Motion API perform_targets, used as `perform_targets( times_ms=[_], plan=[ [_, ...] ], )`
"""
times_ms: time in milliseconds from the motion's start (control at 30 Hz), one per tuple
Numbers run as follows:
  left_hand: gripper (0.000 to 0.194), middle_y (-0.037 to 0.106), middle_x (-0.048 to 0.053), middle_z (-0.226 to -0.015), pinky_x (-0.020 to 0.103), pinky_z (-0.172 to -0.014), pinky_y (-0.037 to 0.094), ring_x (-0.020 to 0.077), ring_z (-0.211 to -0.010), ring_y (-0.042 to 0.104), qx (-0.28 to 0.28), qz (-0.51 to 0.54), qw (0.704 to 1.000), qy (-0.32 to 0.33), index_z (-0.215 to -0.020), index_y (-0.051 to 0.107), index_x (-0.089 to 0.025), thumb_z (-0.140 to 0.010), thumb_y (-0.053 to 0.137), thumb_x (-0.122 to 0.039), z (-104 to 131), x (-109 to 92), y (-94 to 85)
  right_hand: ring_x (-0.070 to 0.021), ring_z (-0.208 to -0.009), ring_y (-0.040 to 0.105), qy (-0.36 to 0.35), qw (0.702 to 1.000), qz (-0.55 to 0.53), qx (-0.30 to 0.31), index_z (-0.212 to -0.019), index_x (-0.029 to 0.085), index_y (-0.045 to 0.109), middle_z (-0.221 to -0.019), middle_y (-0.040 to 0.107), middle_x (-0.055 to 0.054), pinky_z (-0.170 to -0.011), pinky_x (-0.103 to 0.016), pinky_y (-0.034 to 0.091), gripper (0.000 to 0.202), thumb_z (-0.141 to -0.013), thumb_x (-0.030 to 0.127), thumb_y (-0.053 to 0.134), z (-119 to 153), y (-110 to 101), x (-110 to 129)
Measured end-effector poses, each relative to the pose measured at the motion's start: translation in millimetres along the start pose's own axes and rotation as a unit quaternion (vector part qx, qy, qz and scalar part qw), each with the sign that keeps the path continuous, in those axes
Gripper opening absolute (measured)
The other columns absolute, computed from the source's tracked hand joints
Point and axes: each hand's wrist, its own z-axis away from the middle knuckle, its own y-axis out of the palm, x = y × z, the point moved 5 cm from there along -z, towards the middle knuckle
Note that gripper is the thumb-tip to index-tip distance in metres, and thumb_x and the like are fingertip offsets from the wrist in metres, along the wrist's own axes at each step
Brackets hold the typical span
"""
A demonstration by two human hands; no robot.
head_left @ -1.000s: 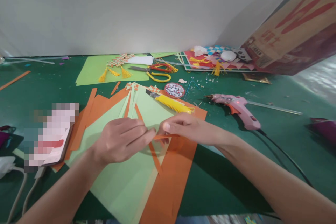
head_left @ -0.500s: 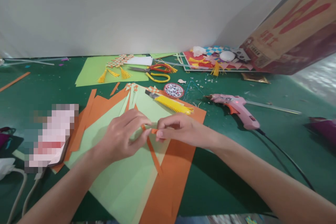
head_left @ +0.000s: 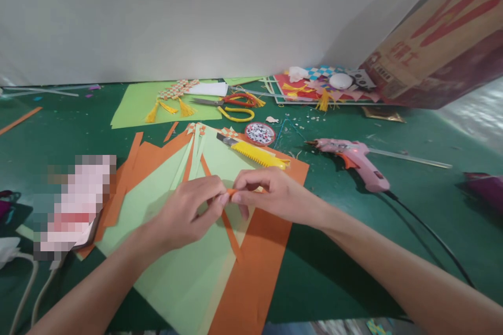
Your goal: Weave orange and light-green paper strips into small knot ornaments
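Between the fingertips of both hands is a small piece of orange paper strip [head_left: 231, 193]. My left hand [head_left: 196, 207] pinches its left end, and my right hand [head_left: 267, 193] pinches the right end. Much of the piece is hidden by the fingers. Beneath them lies a light green paper sheet [head_left: 176, 277] on top of an orange paper sheet [head_left: 251, 272]. A longer orange strip [head_left: 231, 233] crosses the green sheet, passing under my left hand. Just beyond my right hand rests a yellow utility knife [head_left: 257, 152].
A pink glue gun [head_left: 353, 159] with a black cord lies right. Scissors [head_left: 236, 107], a dish of small pieces [head_left: 260, 133] and tasselled woven paper [head_left: 178, 91] sit behind. At left is a blurred phone [head_left: 78, 204] on a cable. A paper bag [head_left: 436, 42] stands back right.
My left hand has moved slightly right and its fingertips have closed in on the orange piece, nearer to my right fingers. The right hand stays nearly in place.
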Motion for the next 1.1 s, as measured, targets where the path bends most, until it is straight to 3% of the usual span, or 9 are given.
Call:
perform_targets(
  times_ms=[267, 1100],
  plan=[
    [0.024, 0.042, -0.004, -0.059, 0.021, -0.050, 0.032, 0.0084, -0.051, 0.039, 0.002, 0.006, 1.000, -0.015, -0.067, 0.043, -0.018, -0.091, 0.038, -0.018, -0.8, 1.5, 0.2, -0.0110, -0.061, 0.056, -0.022, 0.999, -0.020, -0.029, -0.066, 0.017, 0.057, -0.063, 0.063, 0.001, -0.062, -0.024, 0.043, 0.029, -0.080, 0.042, 0.064, 0.9, -0.2, 3.5],
    [0.022, 0.045, -0.004, -0.060, 0.021, -0.050, 0.033, 0.0088, -0.051, 0.041, 0.013, -0.026, 1.000, -0.006, -0.070, 0.045, -0.018, -0.090, 0.037, -0.019, -1.2, -1.1, 1.0, -0.0095, -0.058, 0.051, -0.012, 0.999, 0.017, -0.025, -0.062, 0.018, 0.053, -0.060, 0.061, 0.002, -0.057, -0.022, 0.039, 0.034, -0.083, 0.043, 0.059, 1.7, 4.0, -1.7]
  ],
)
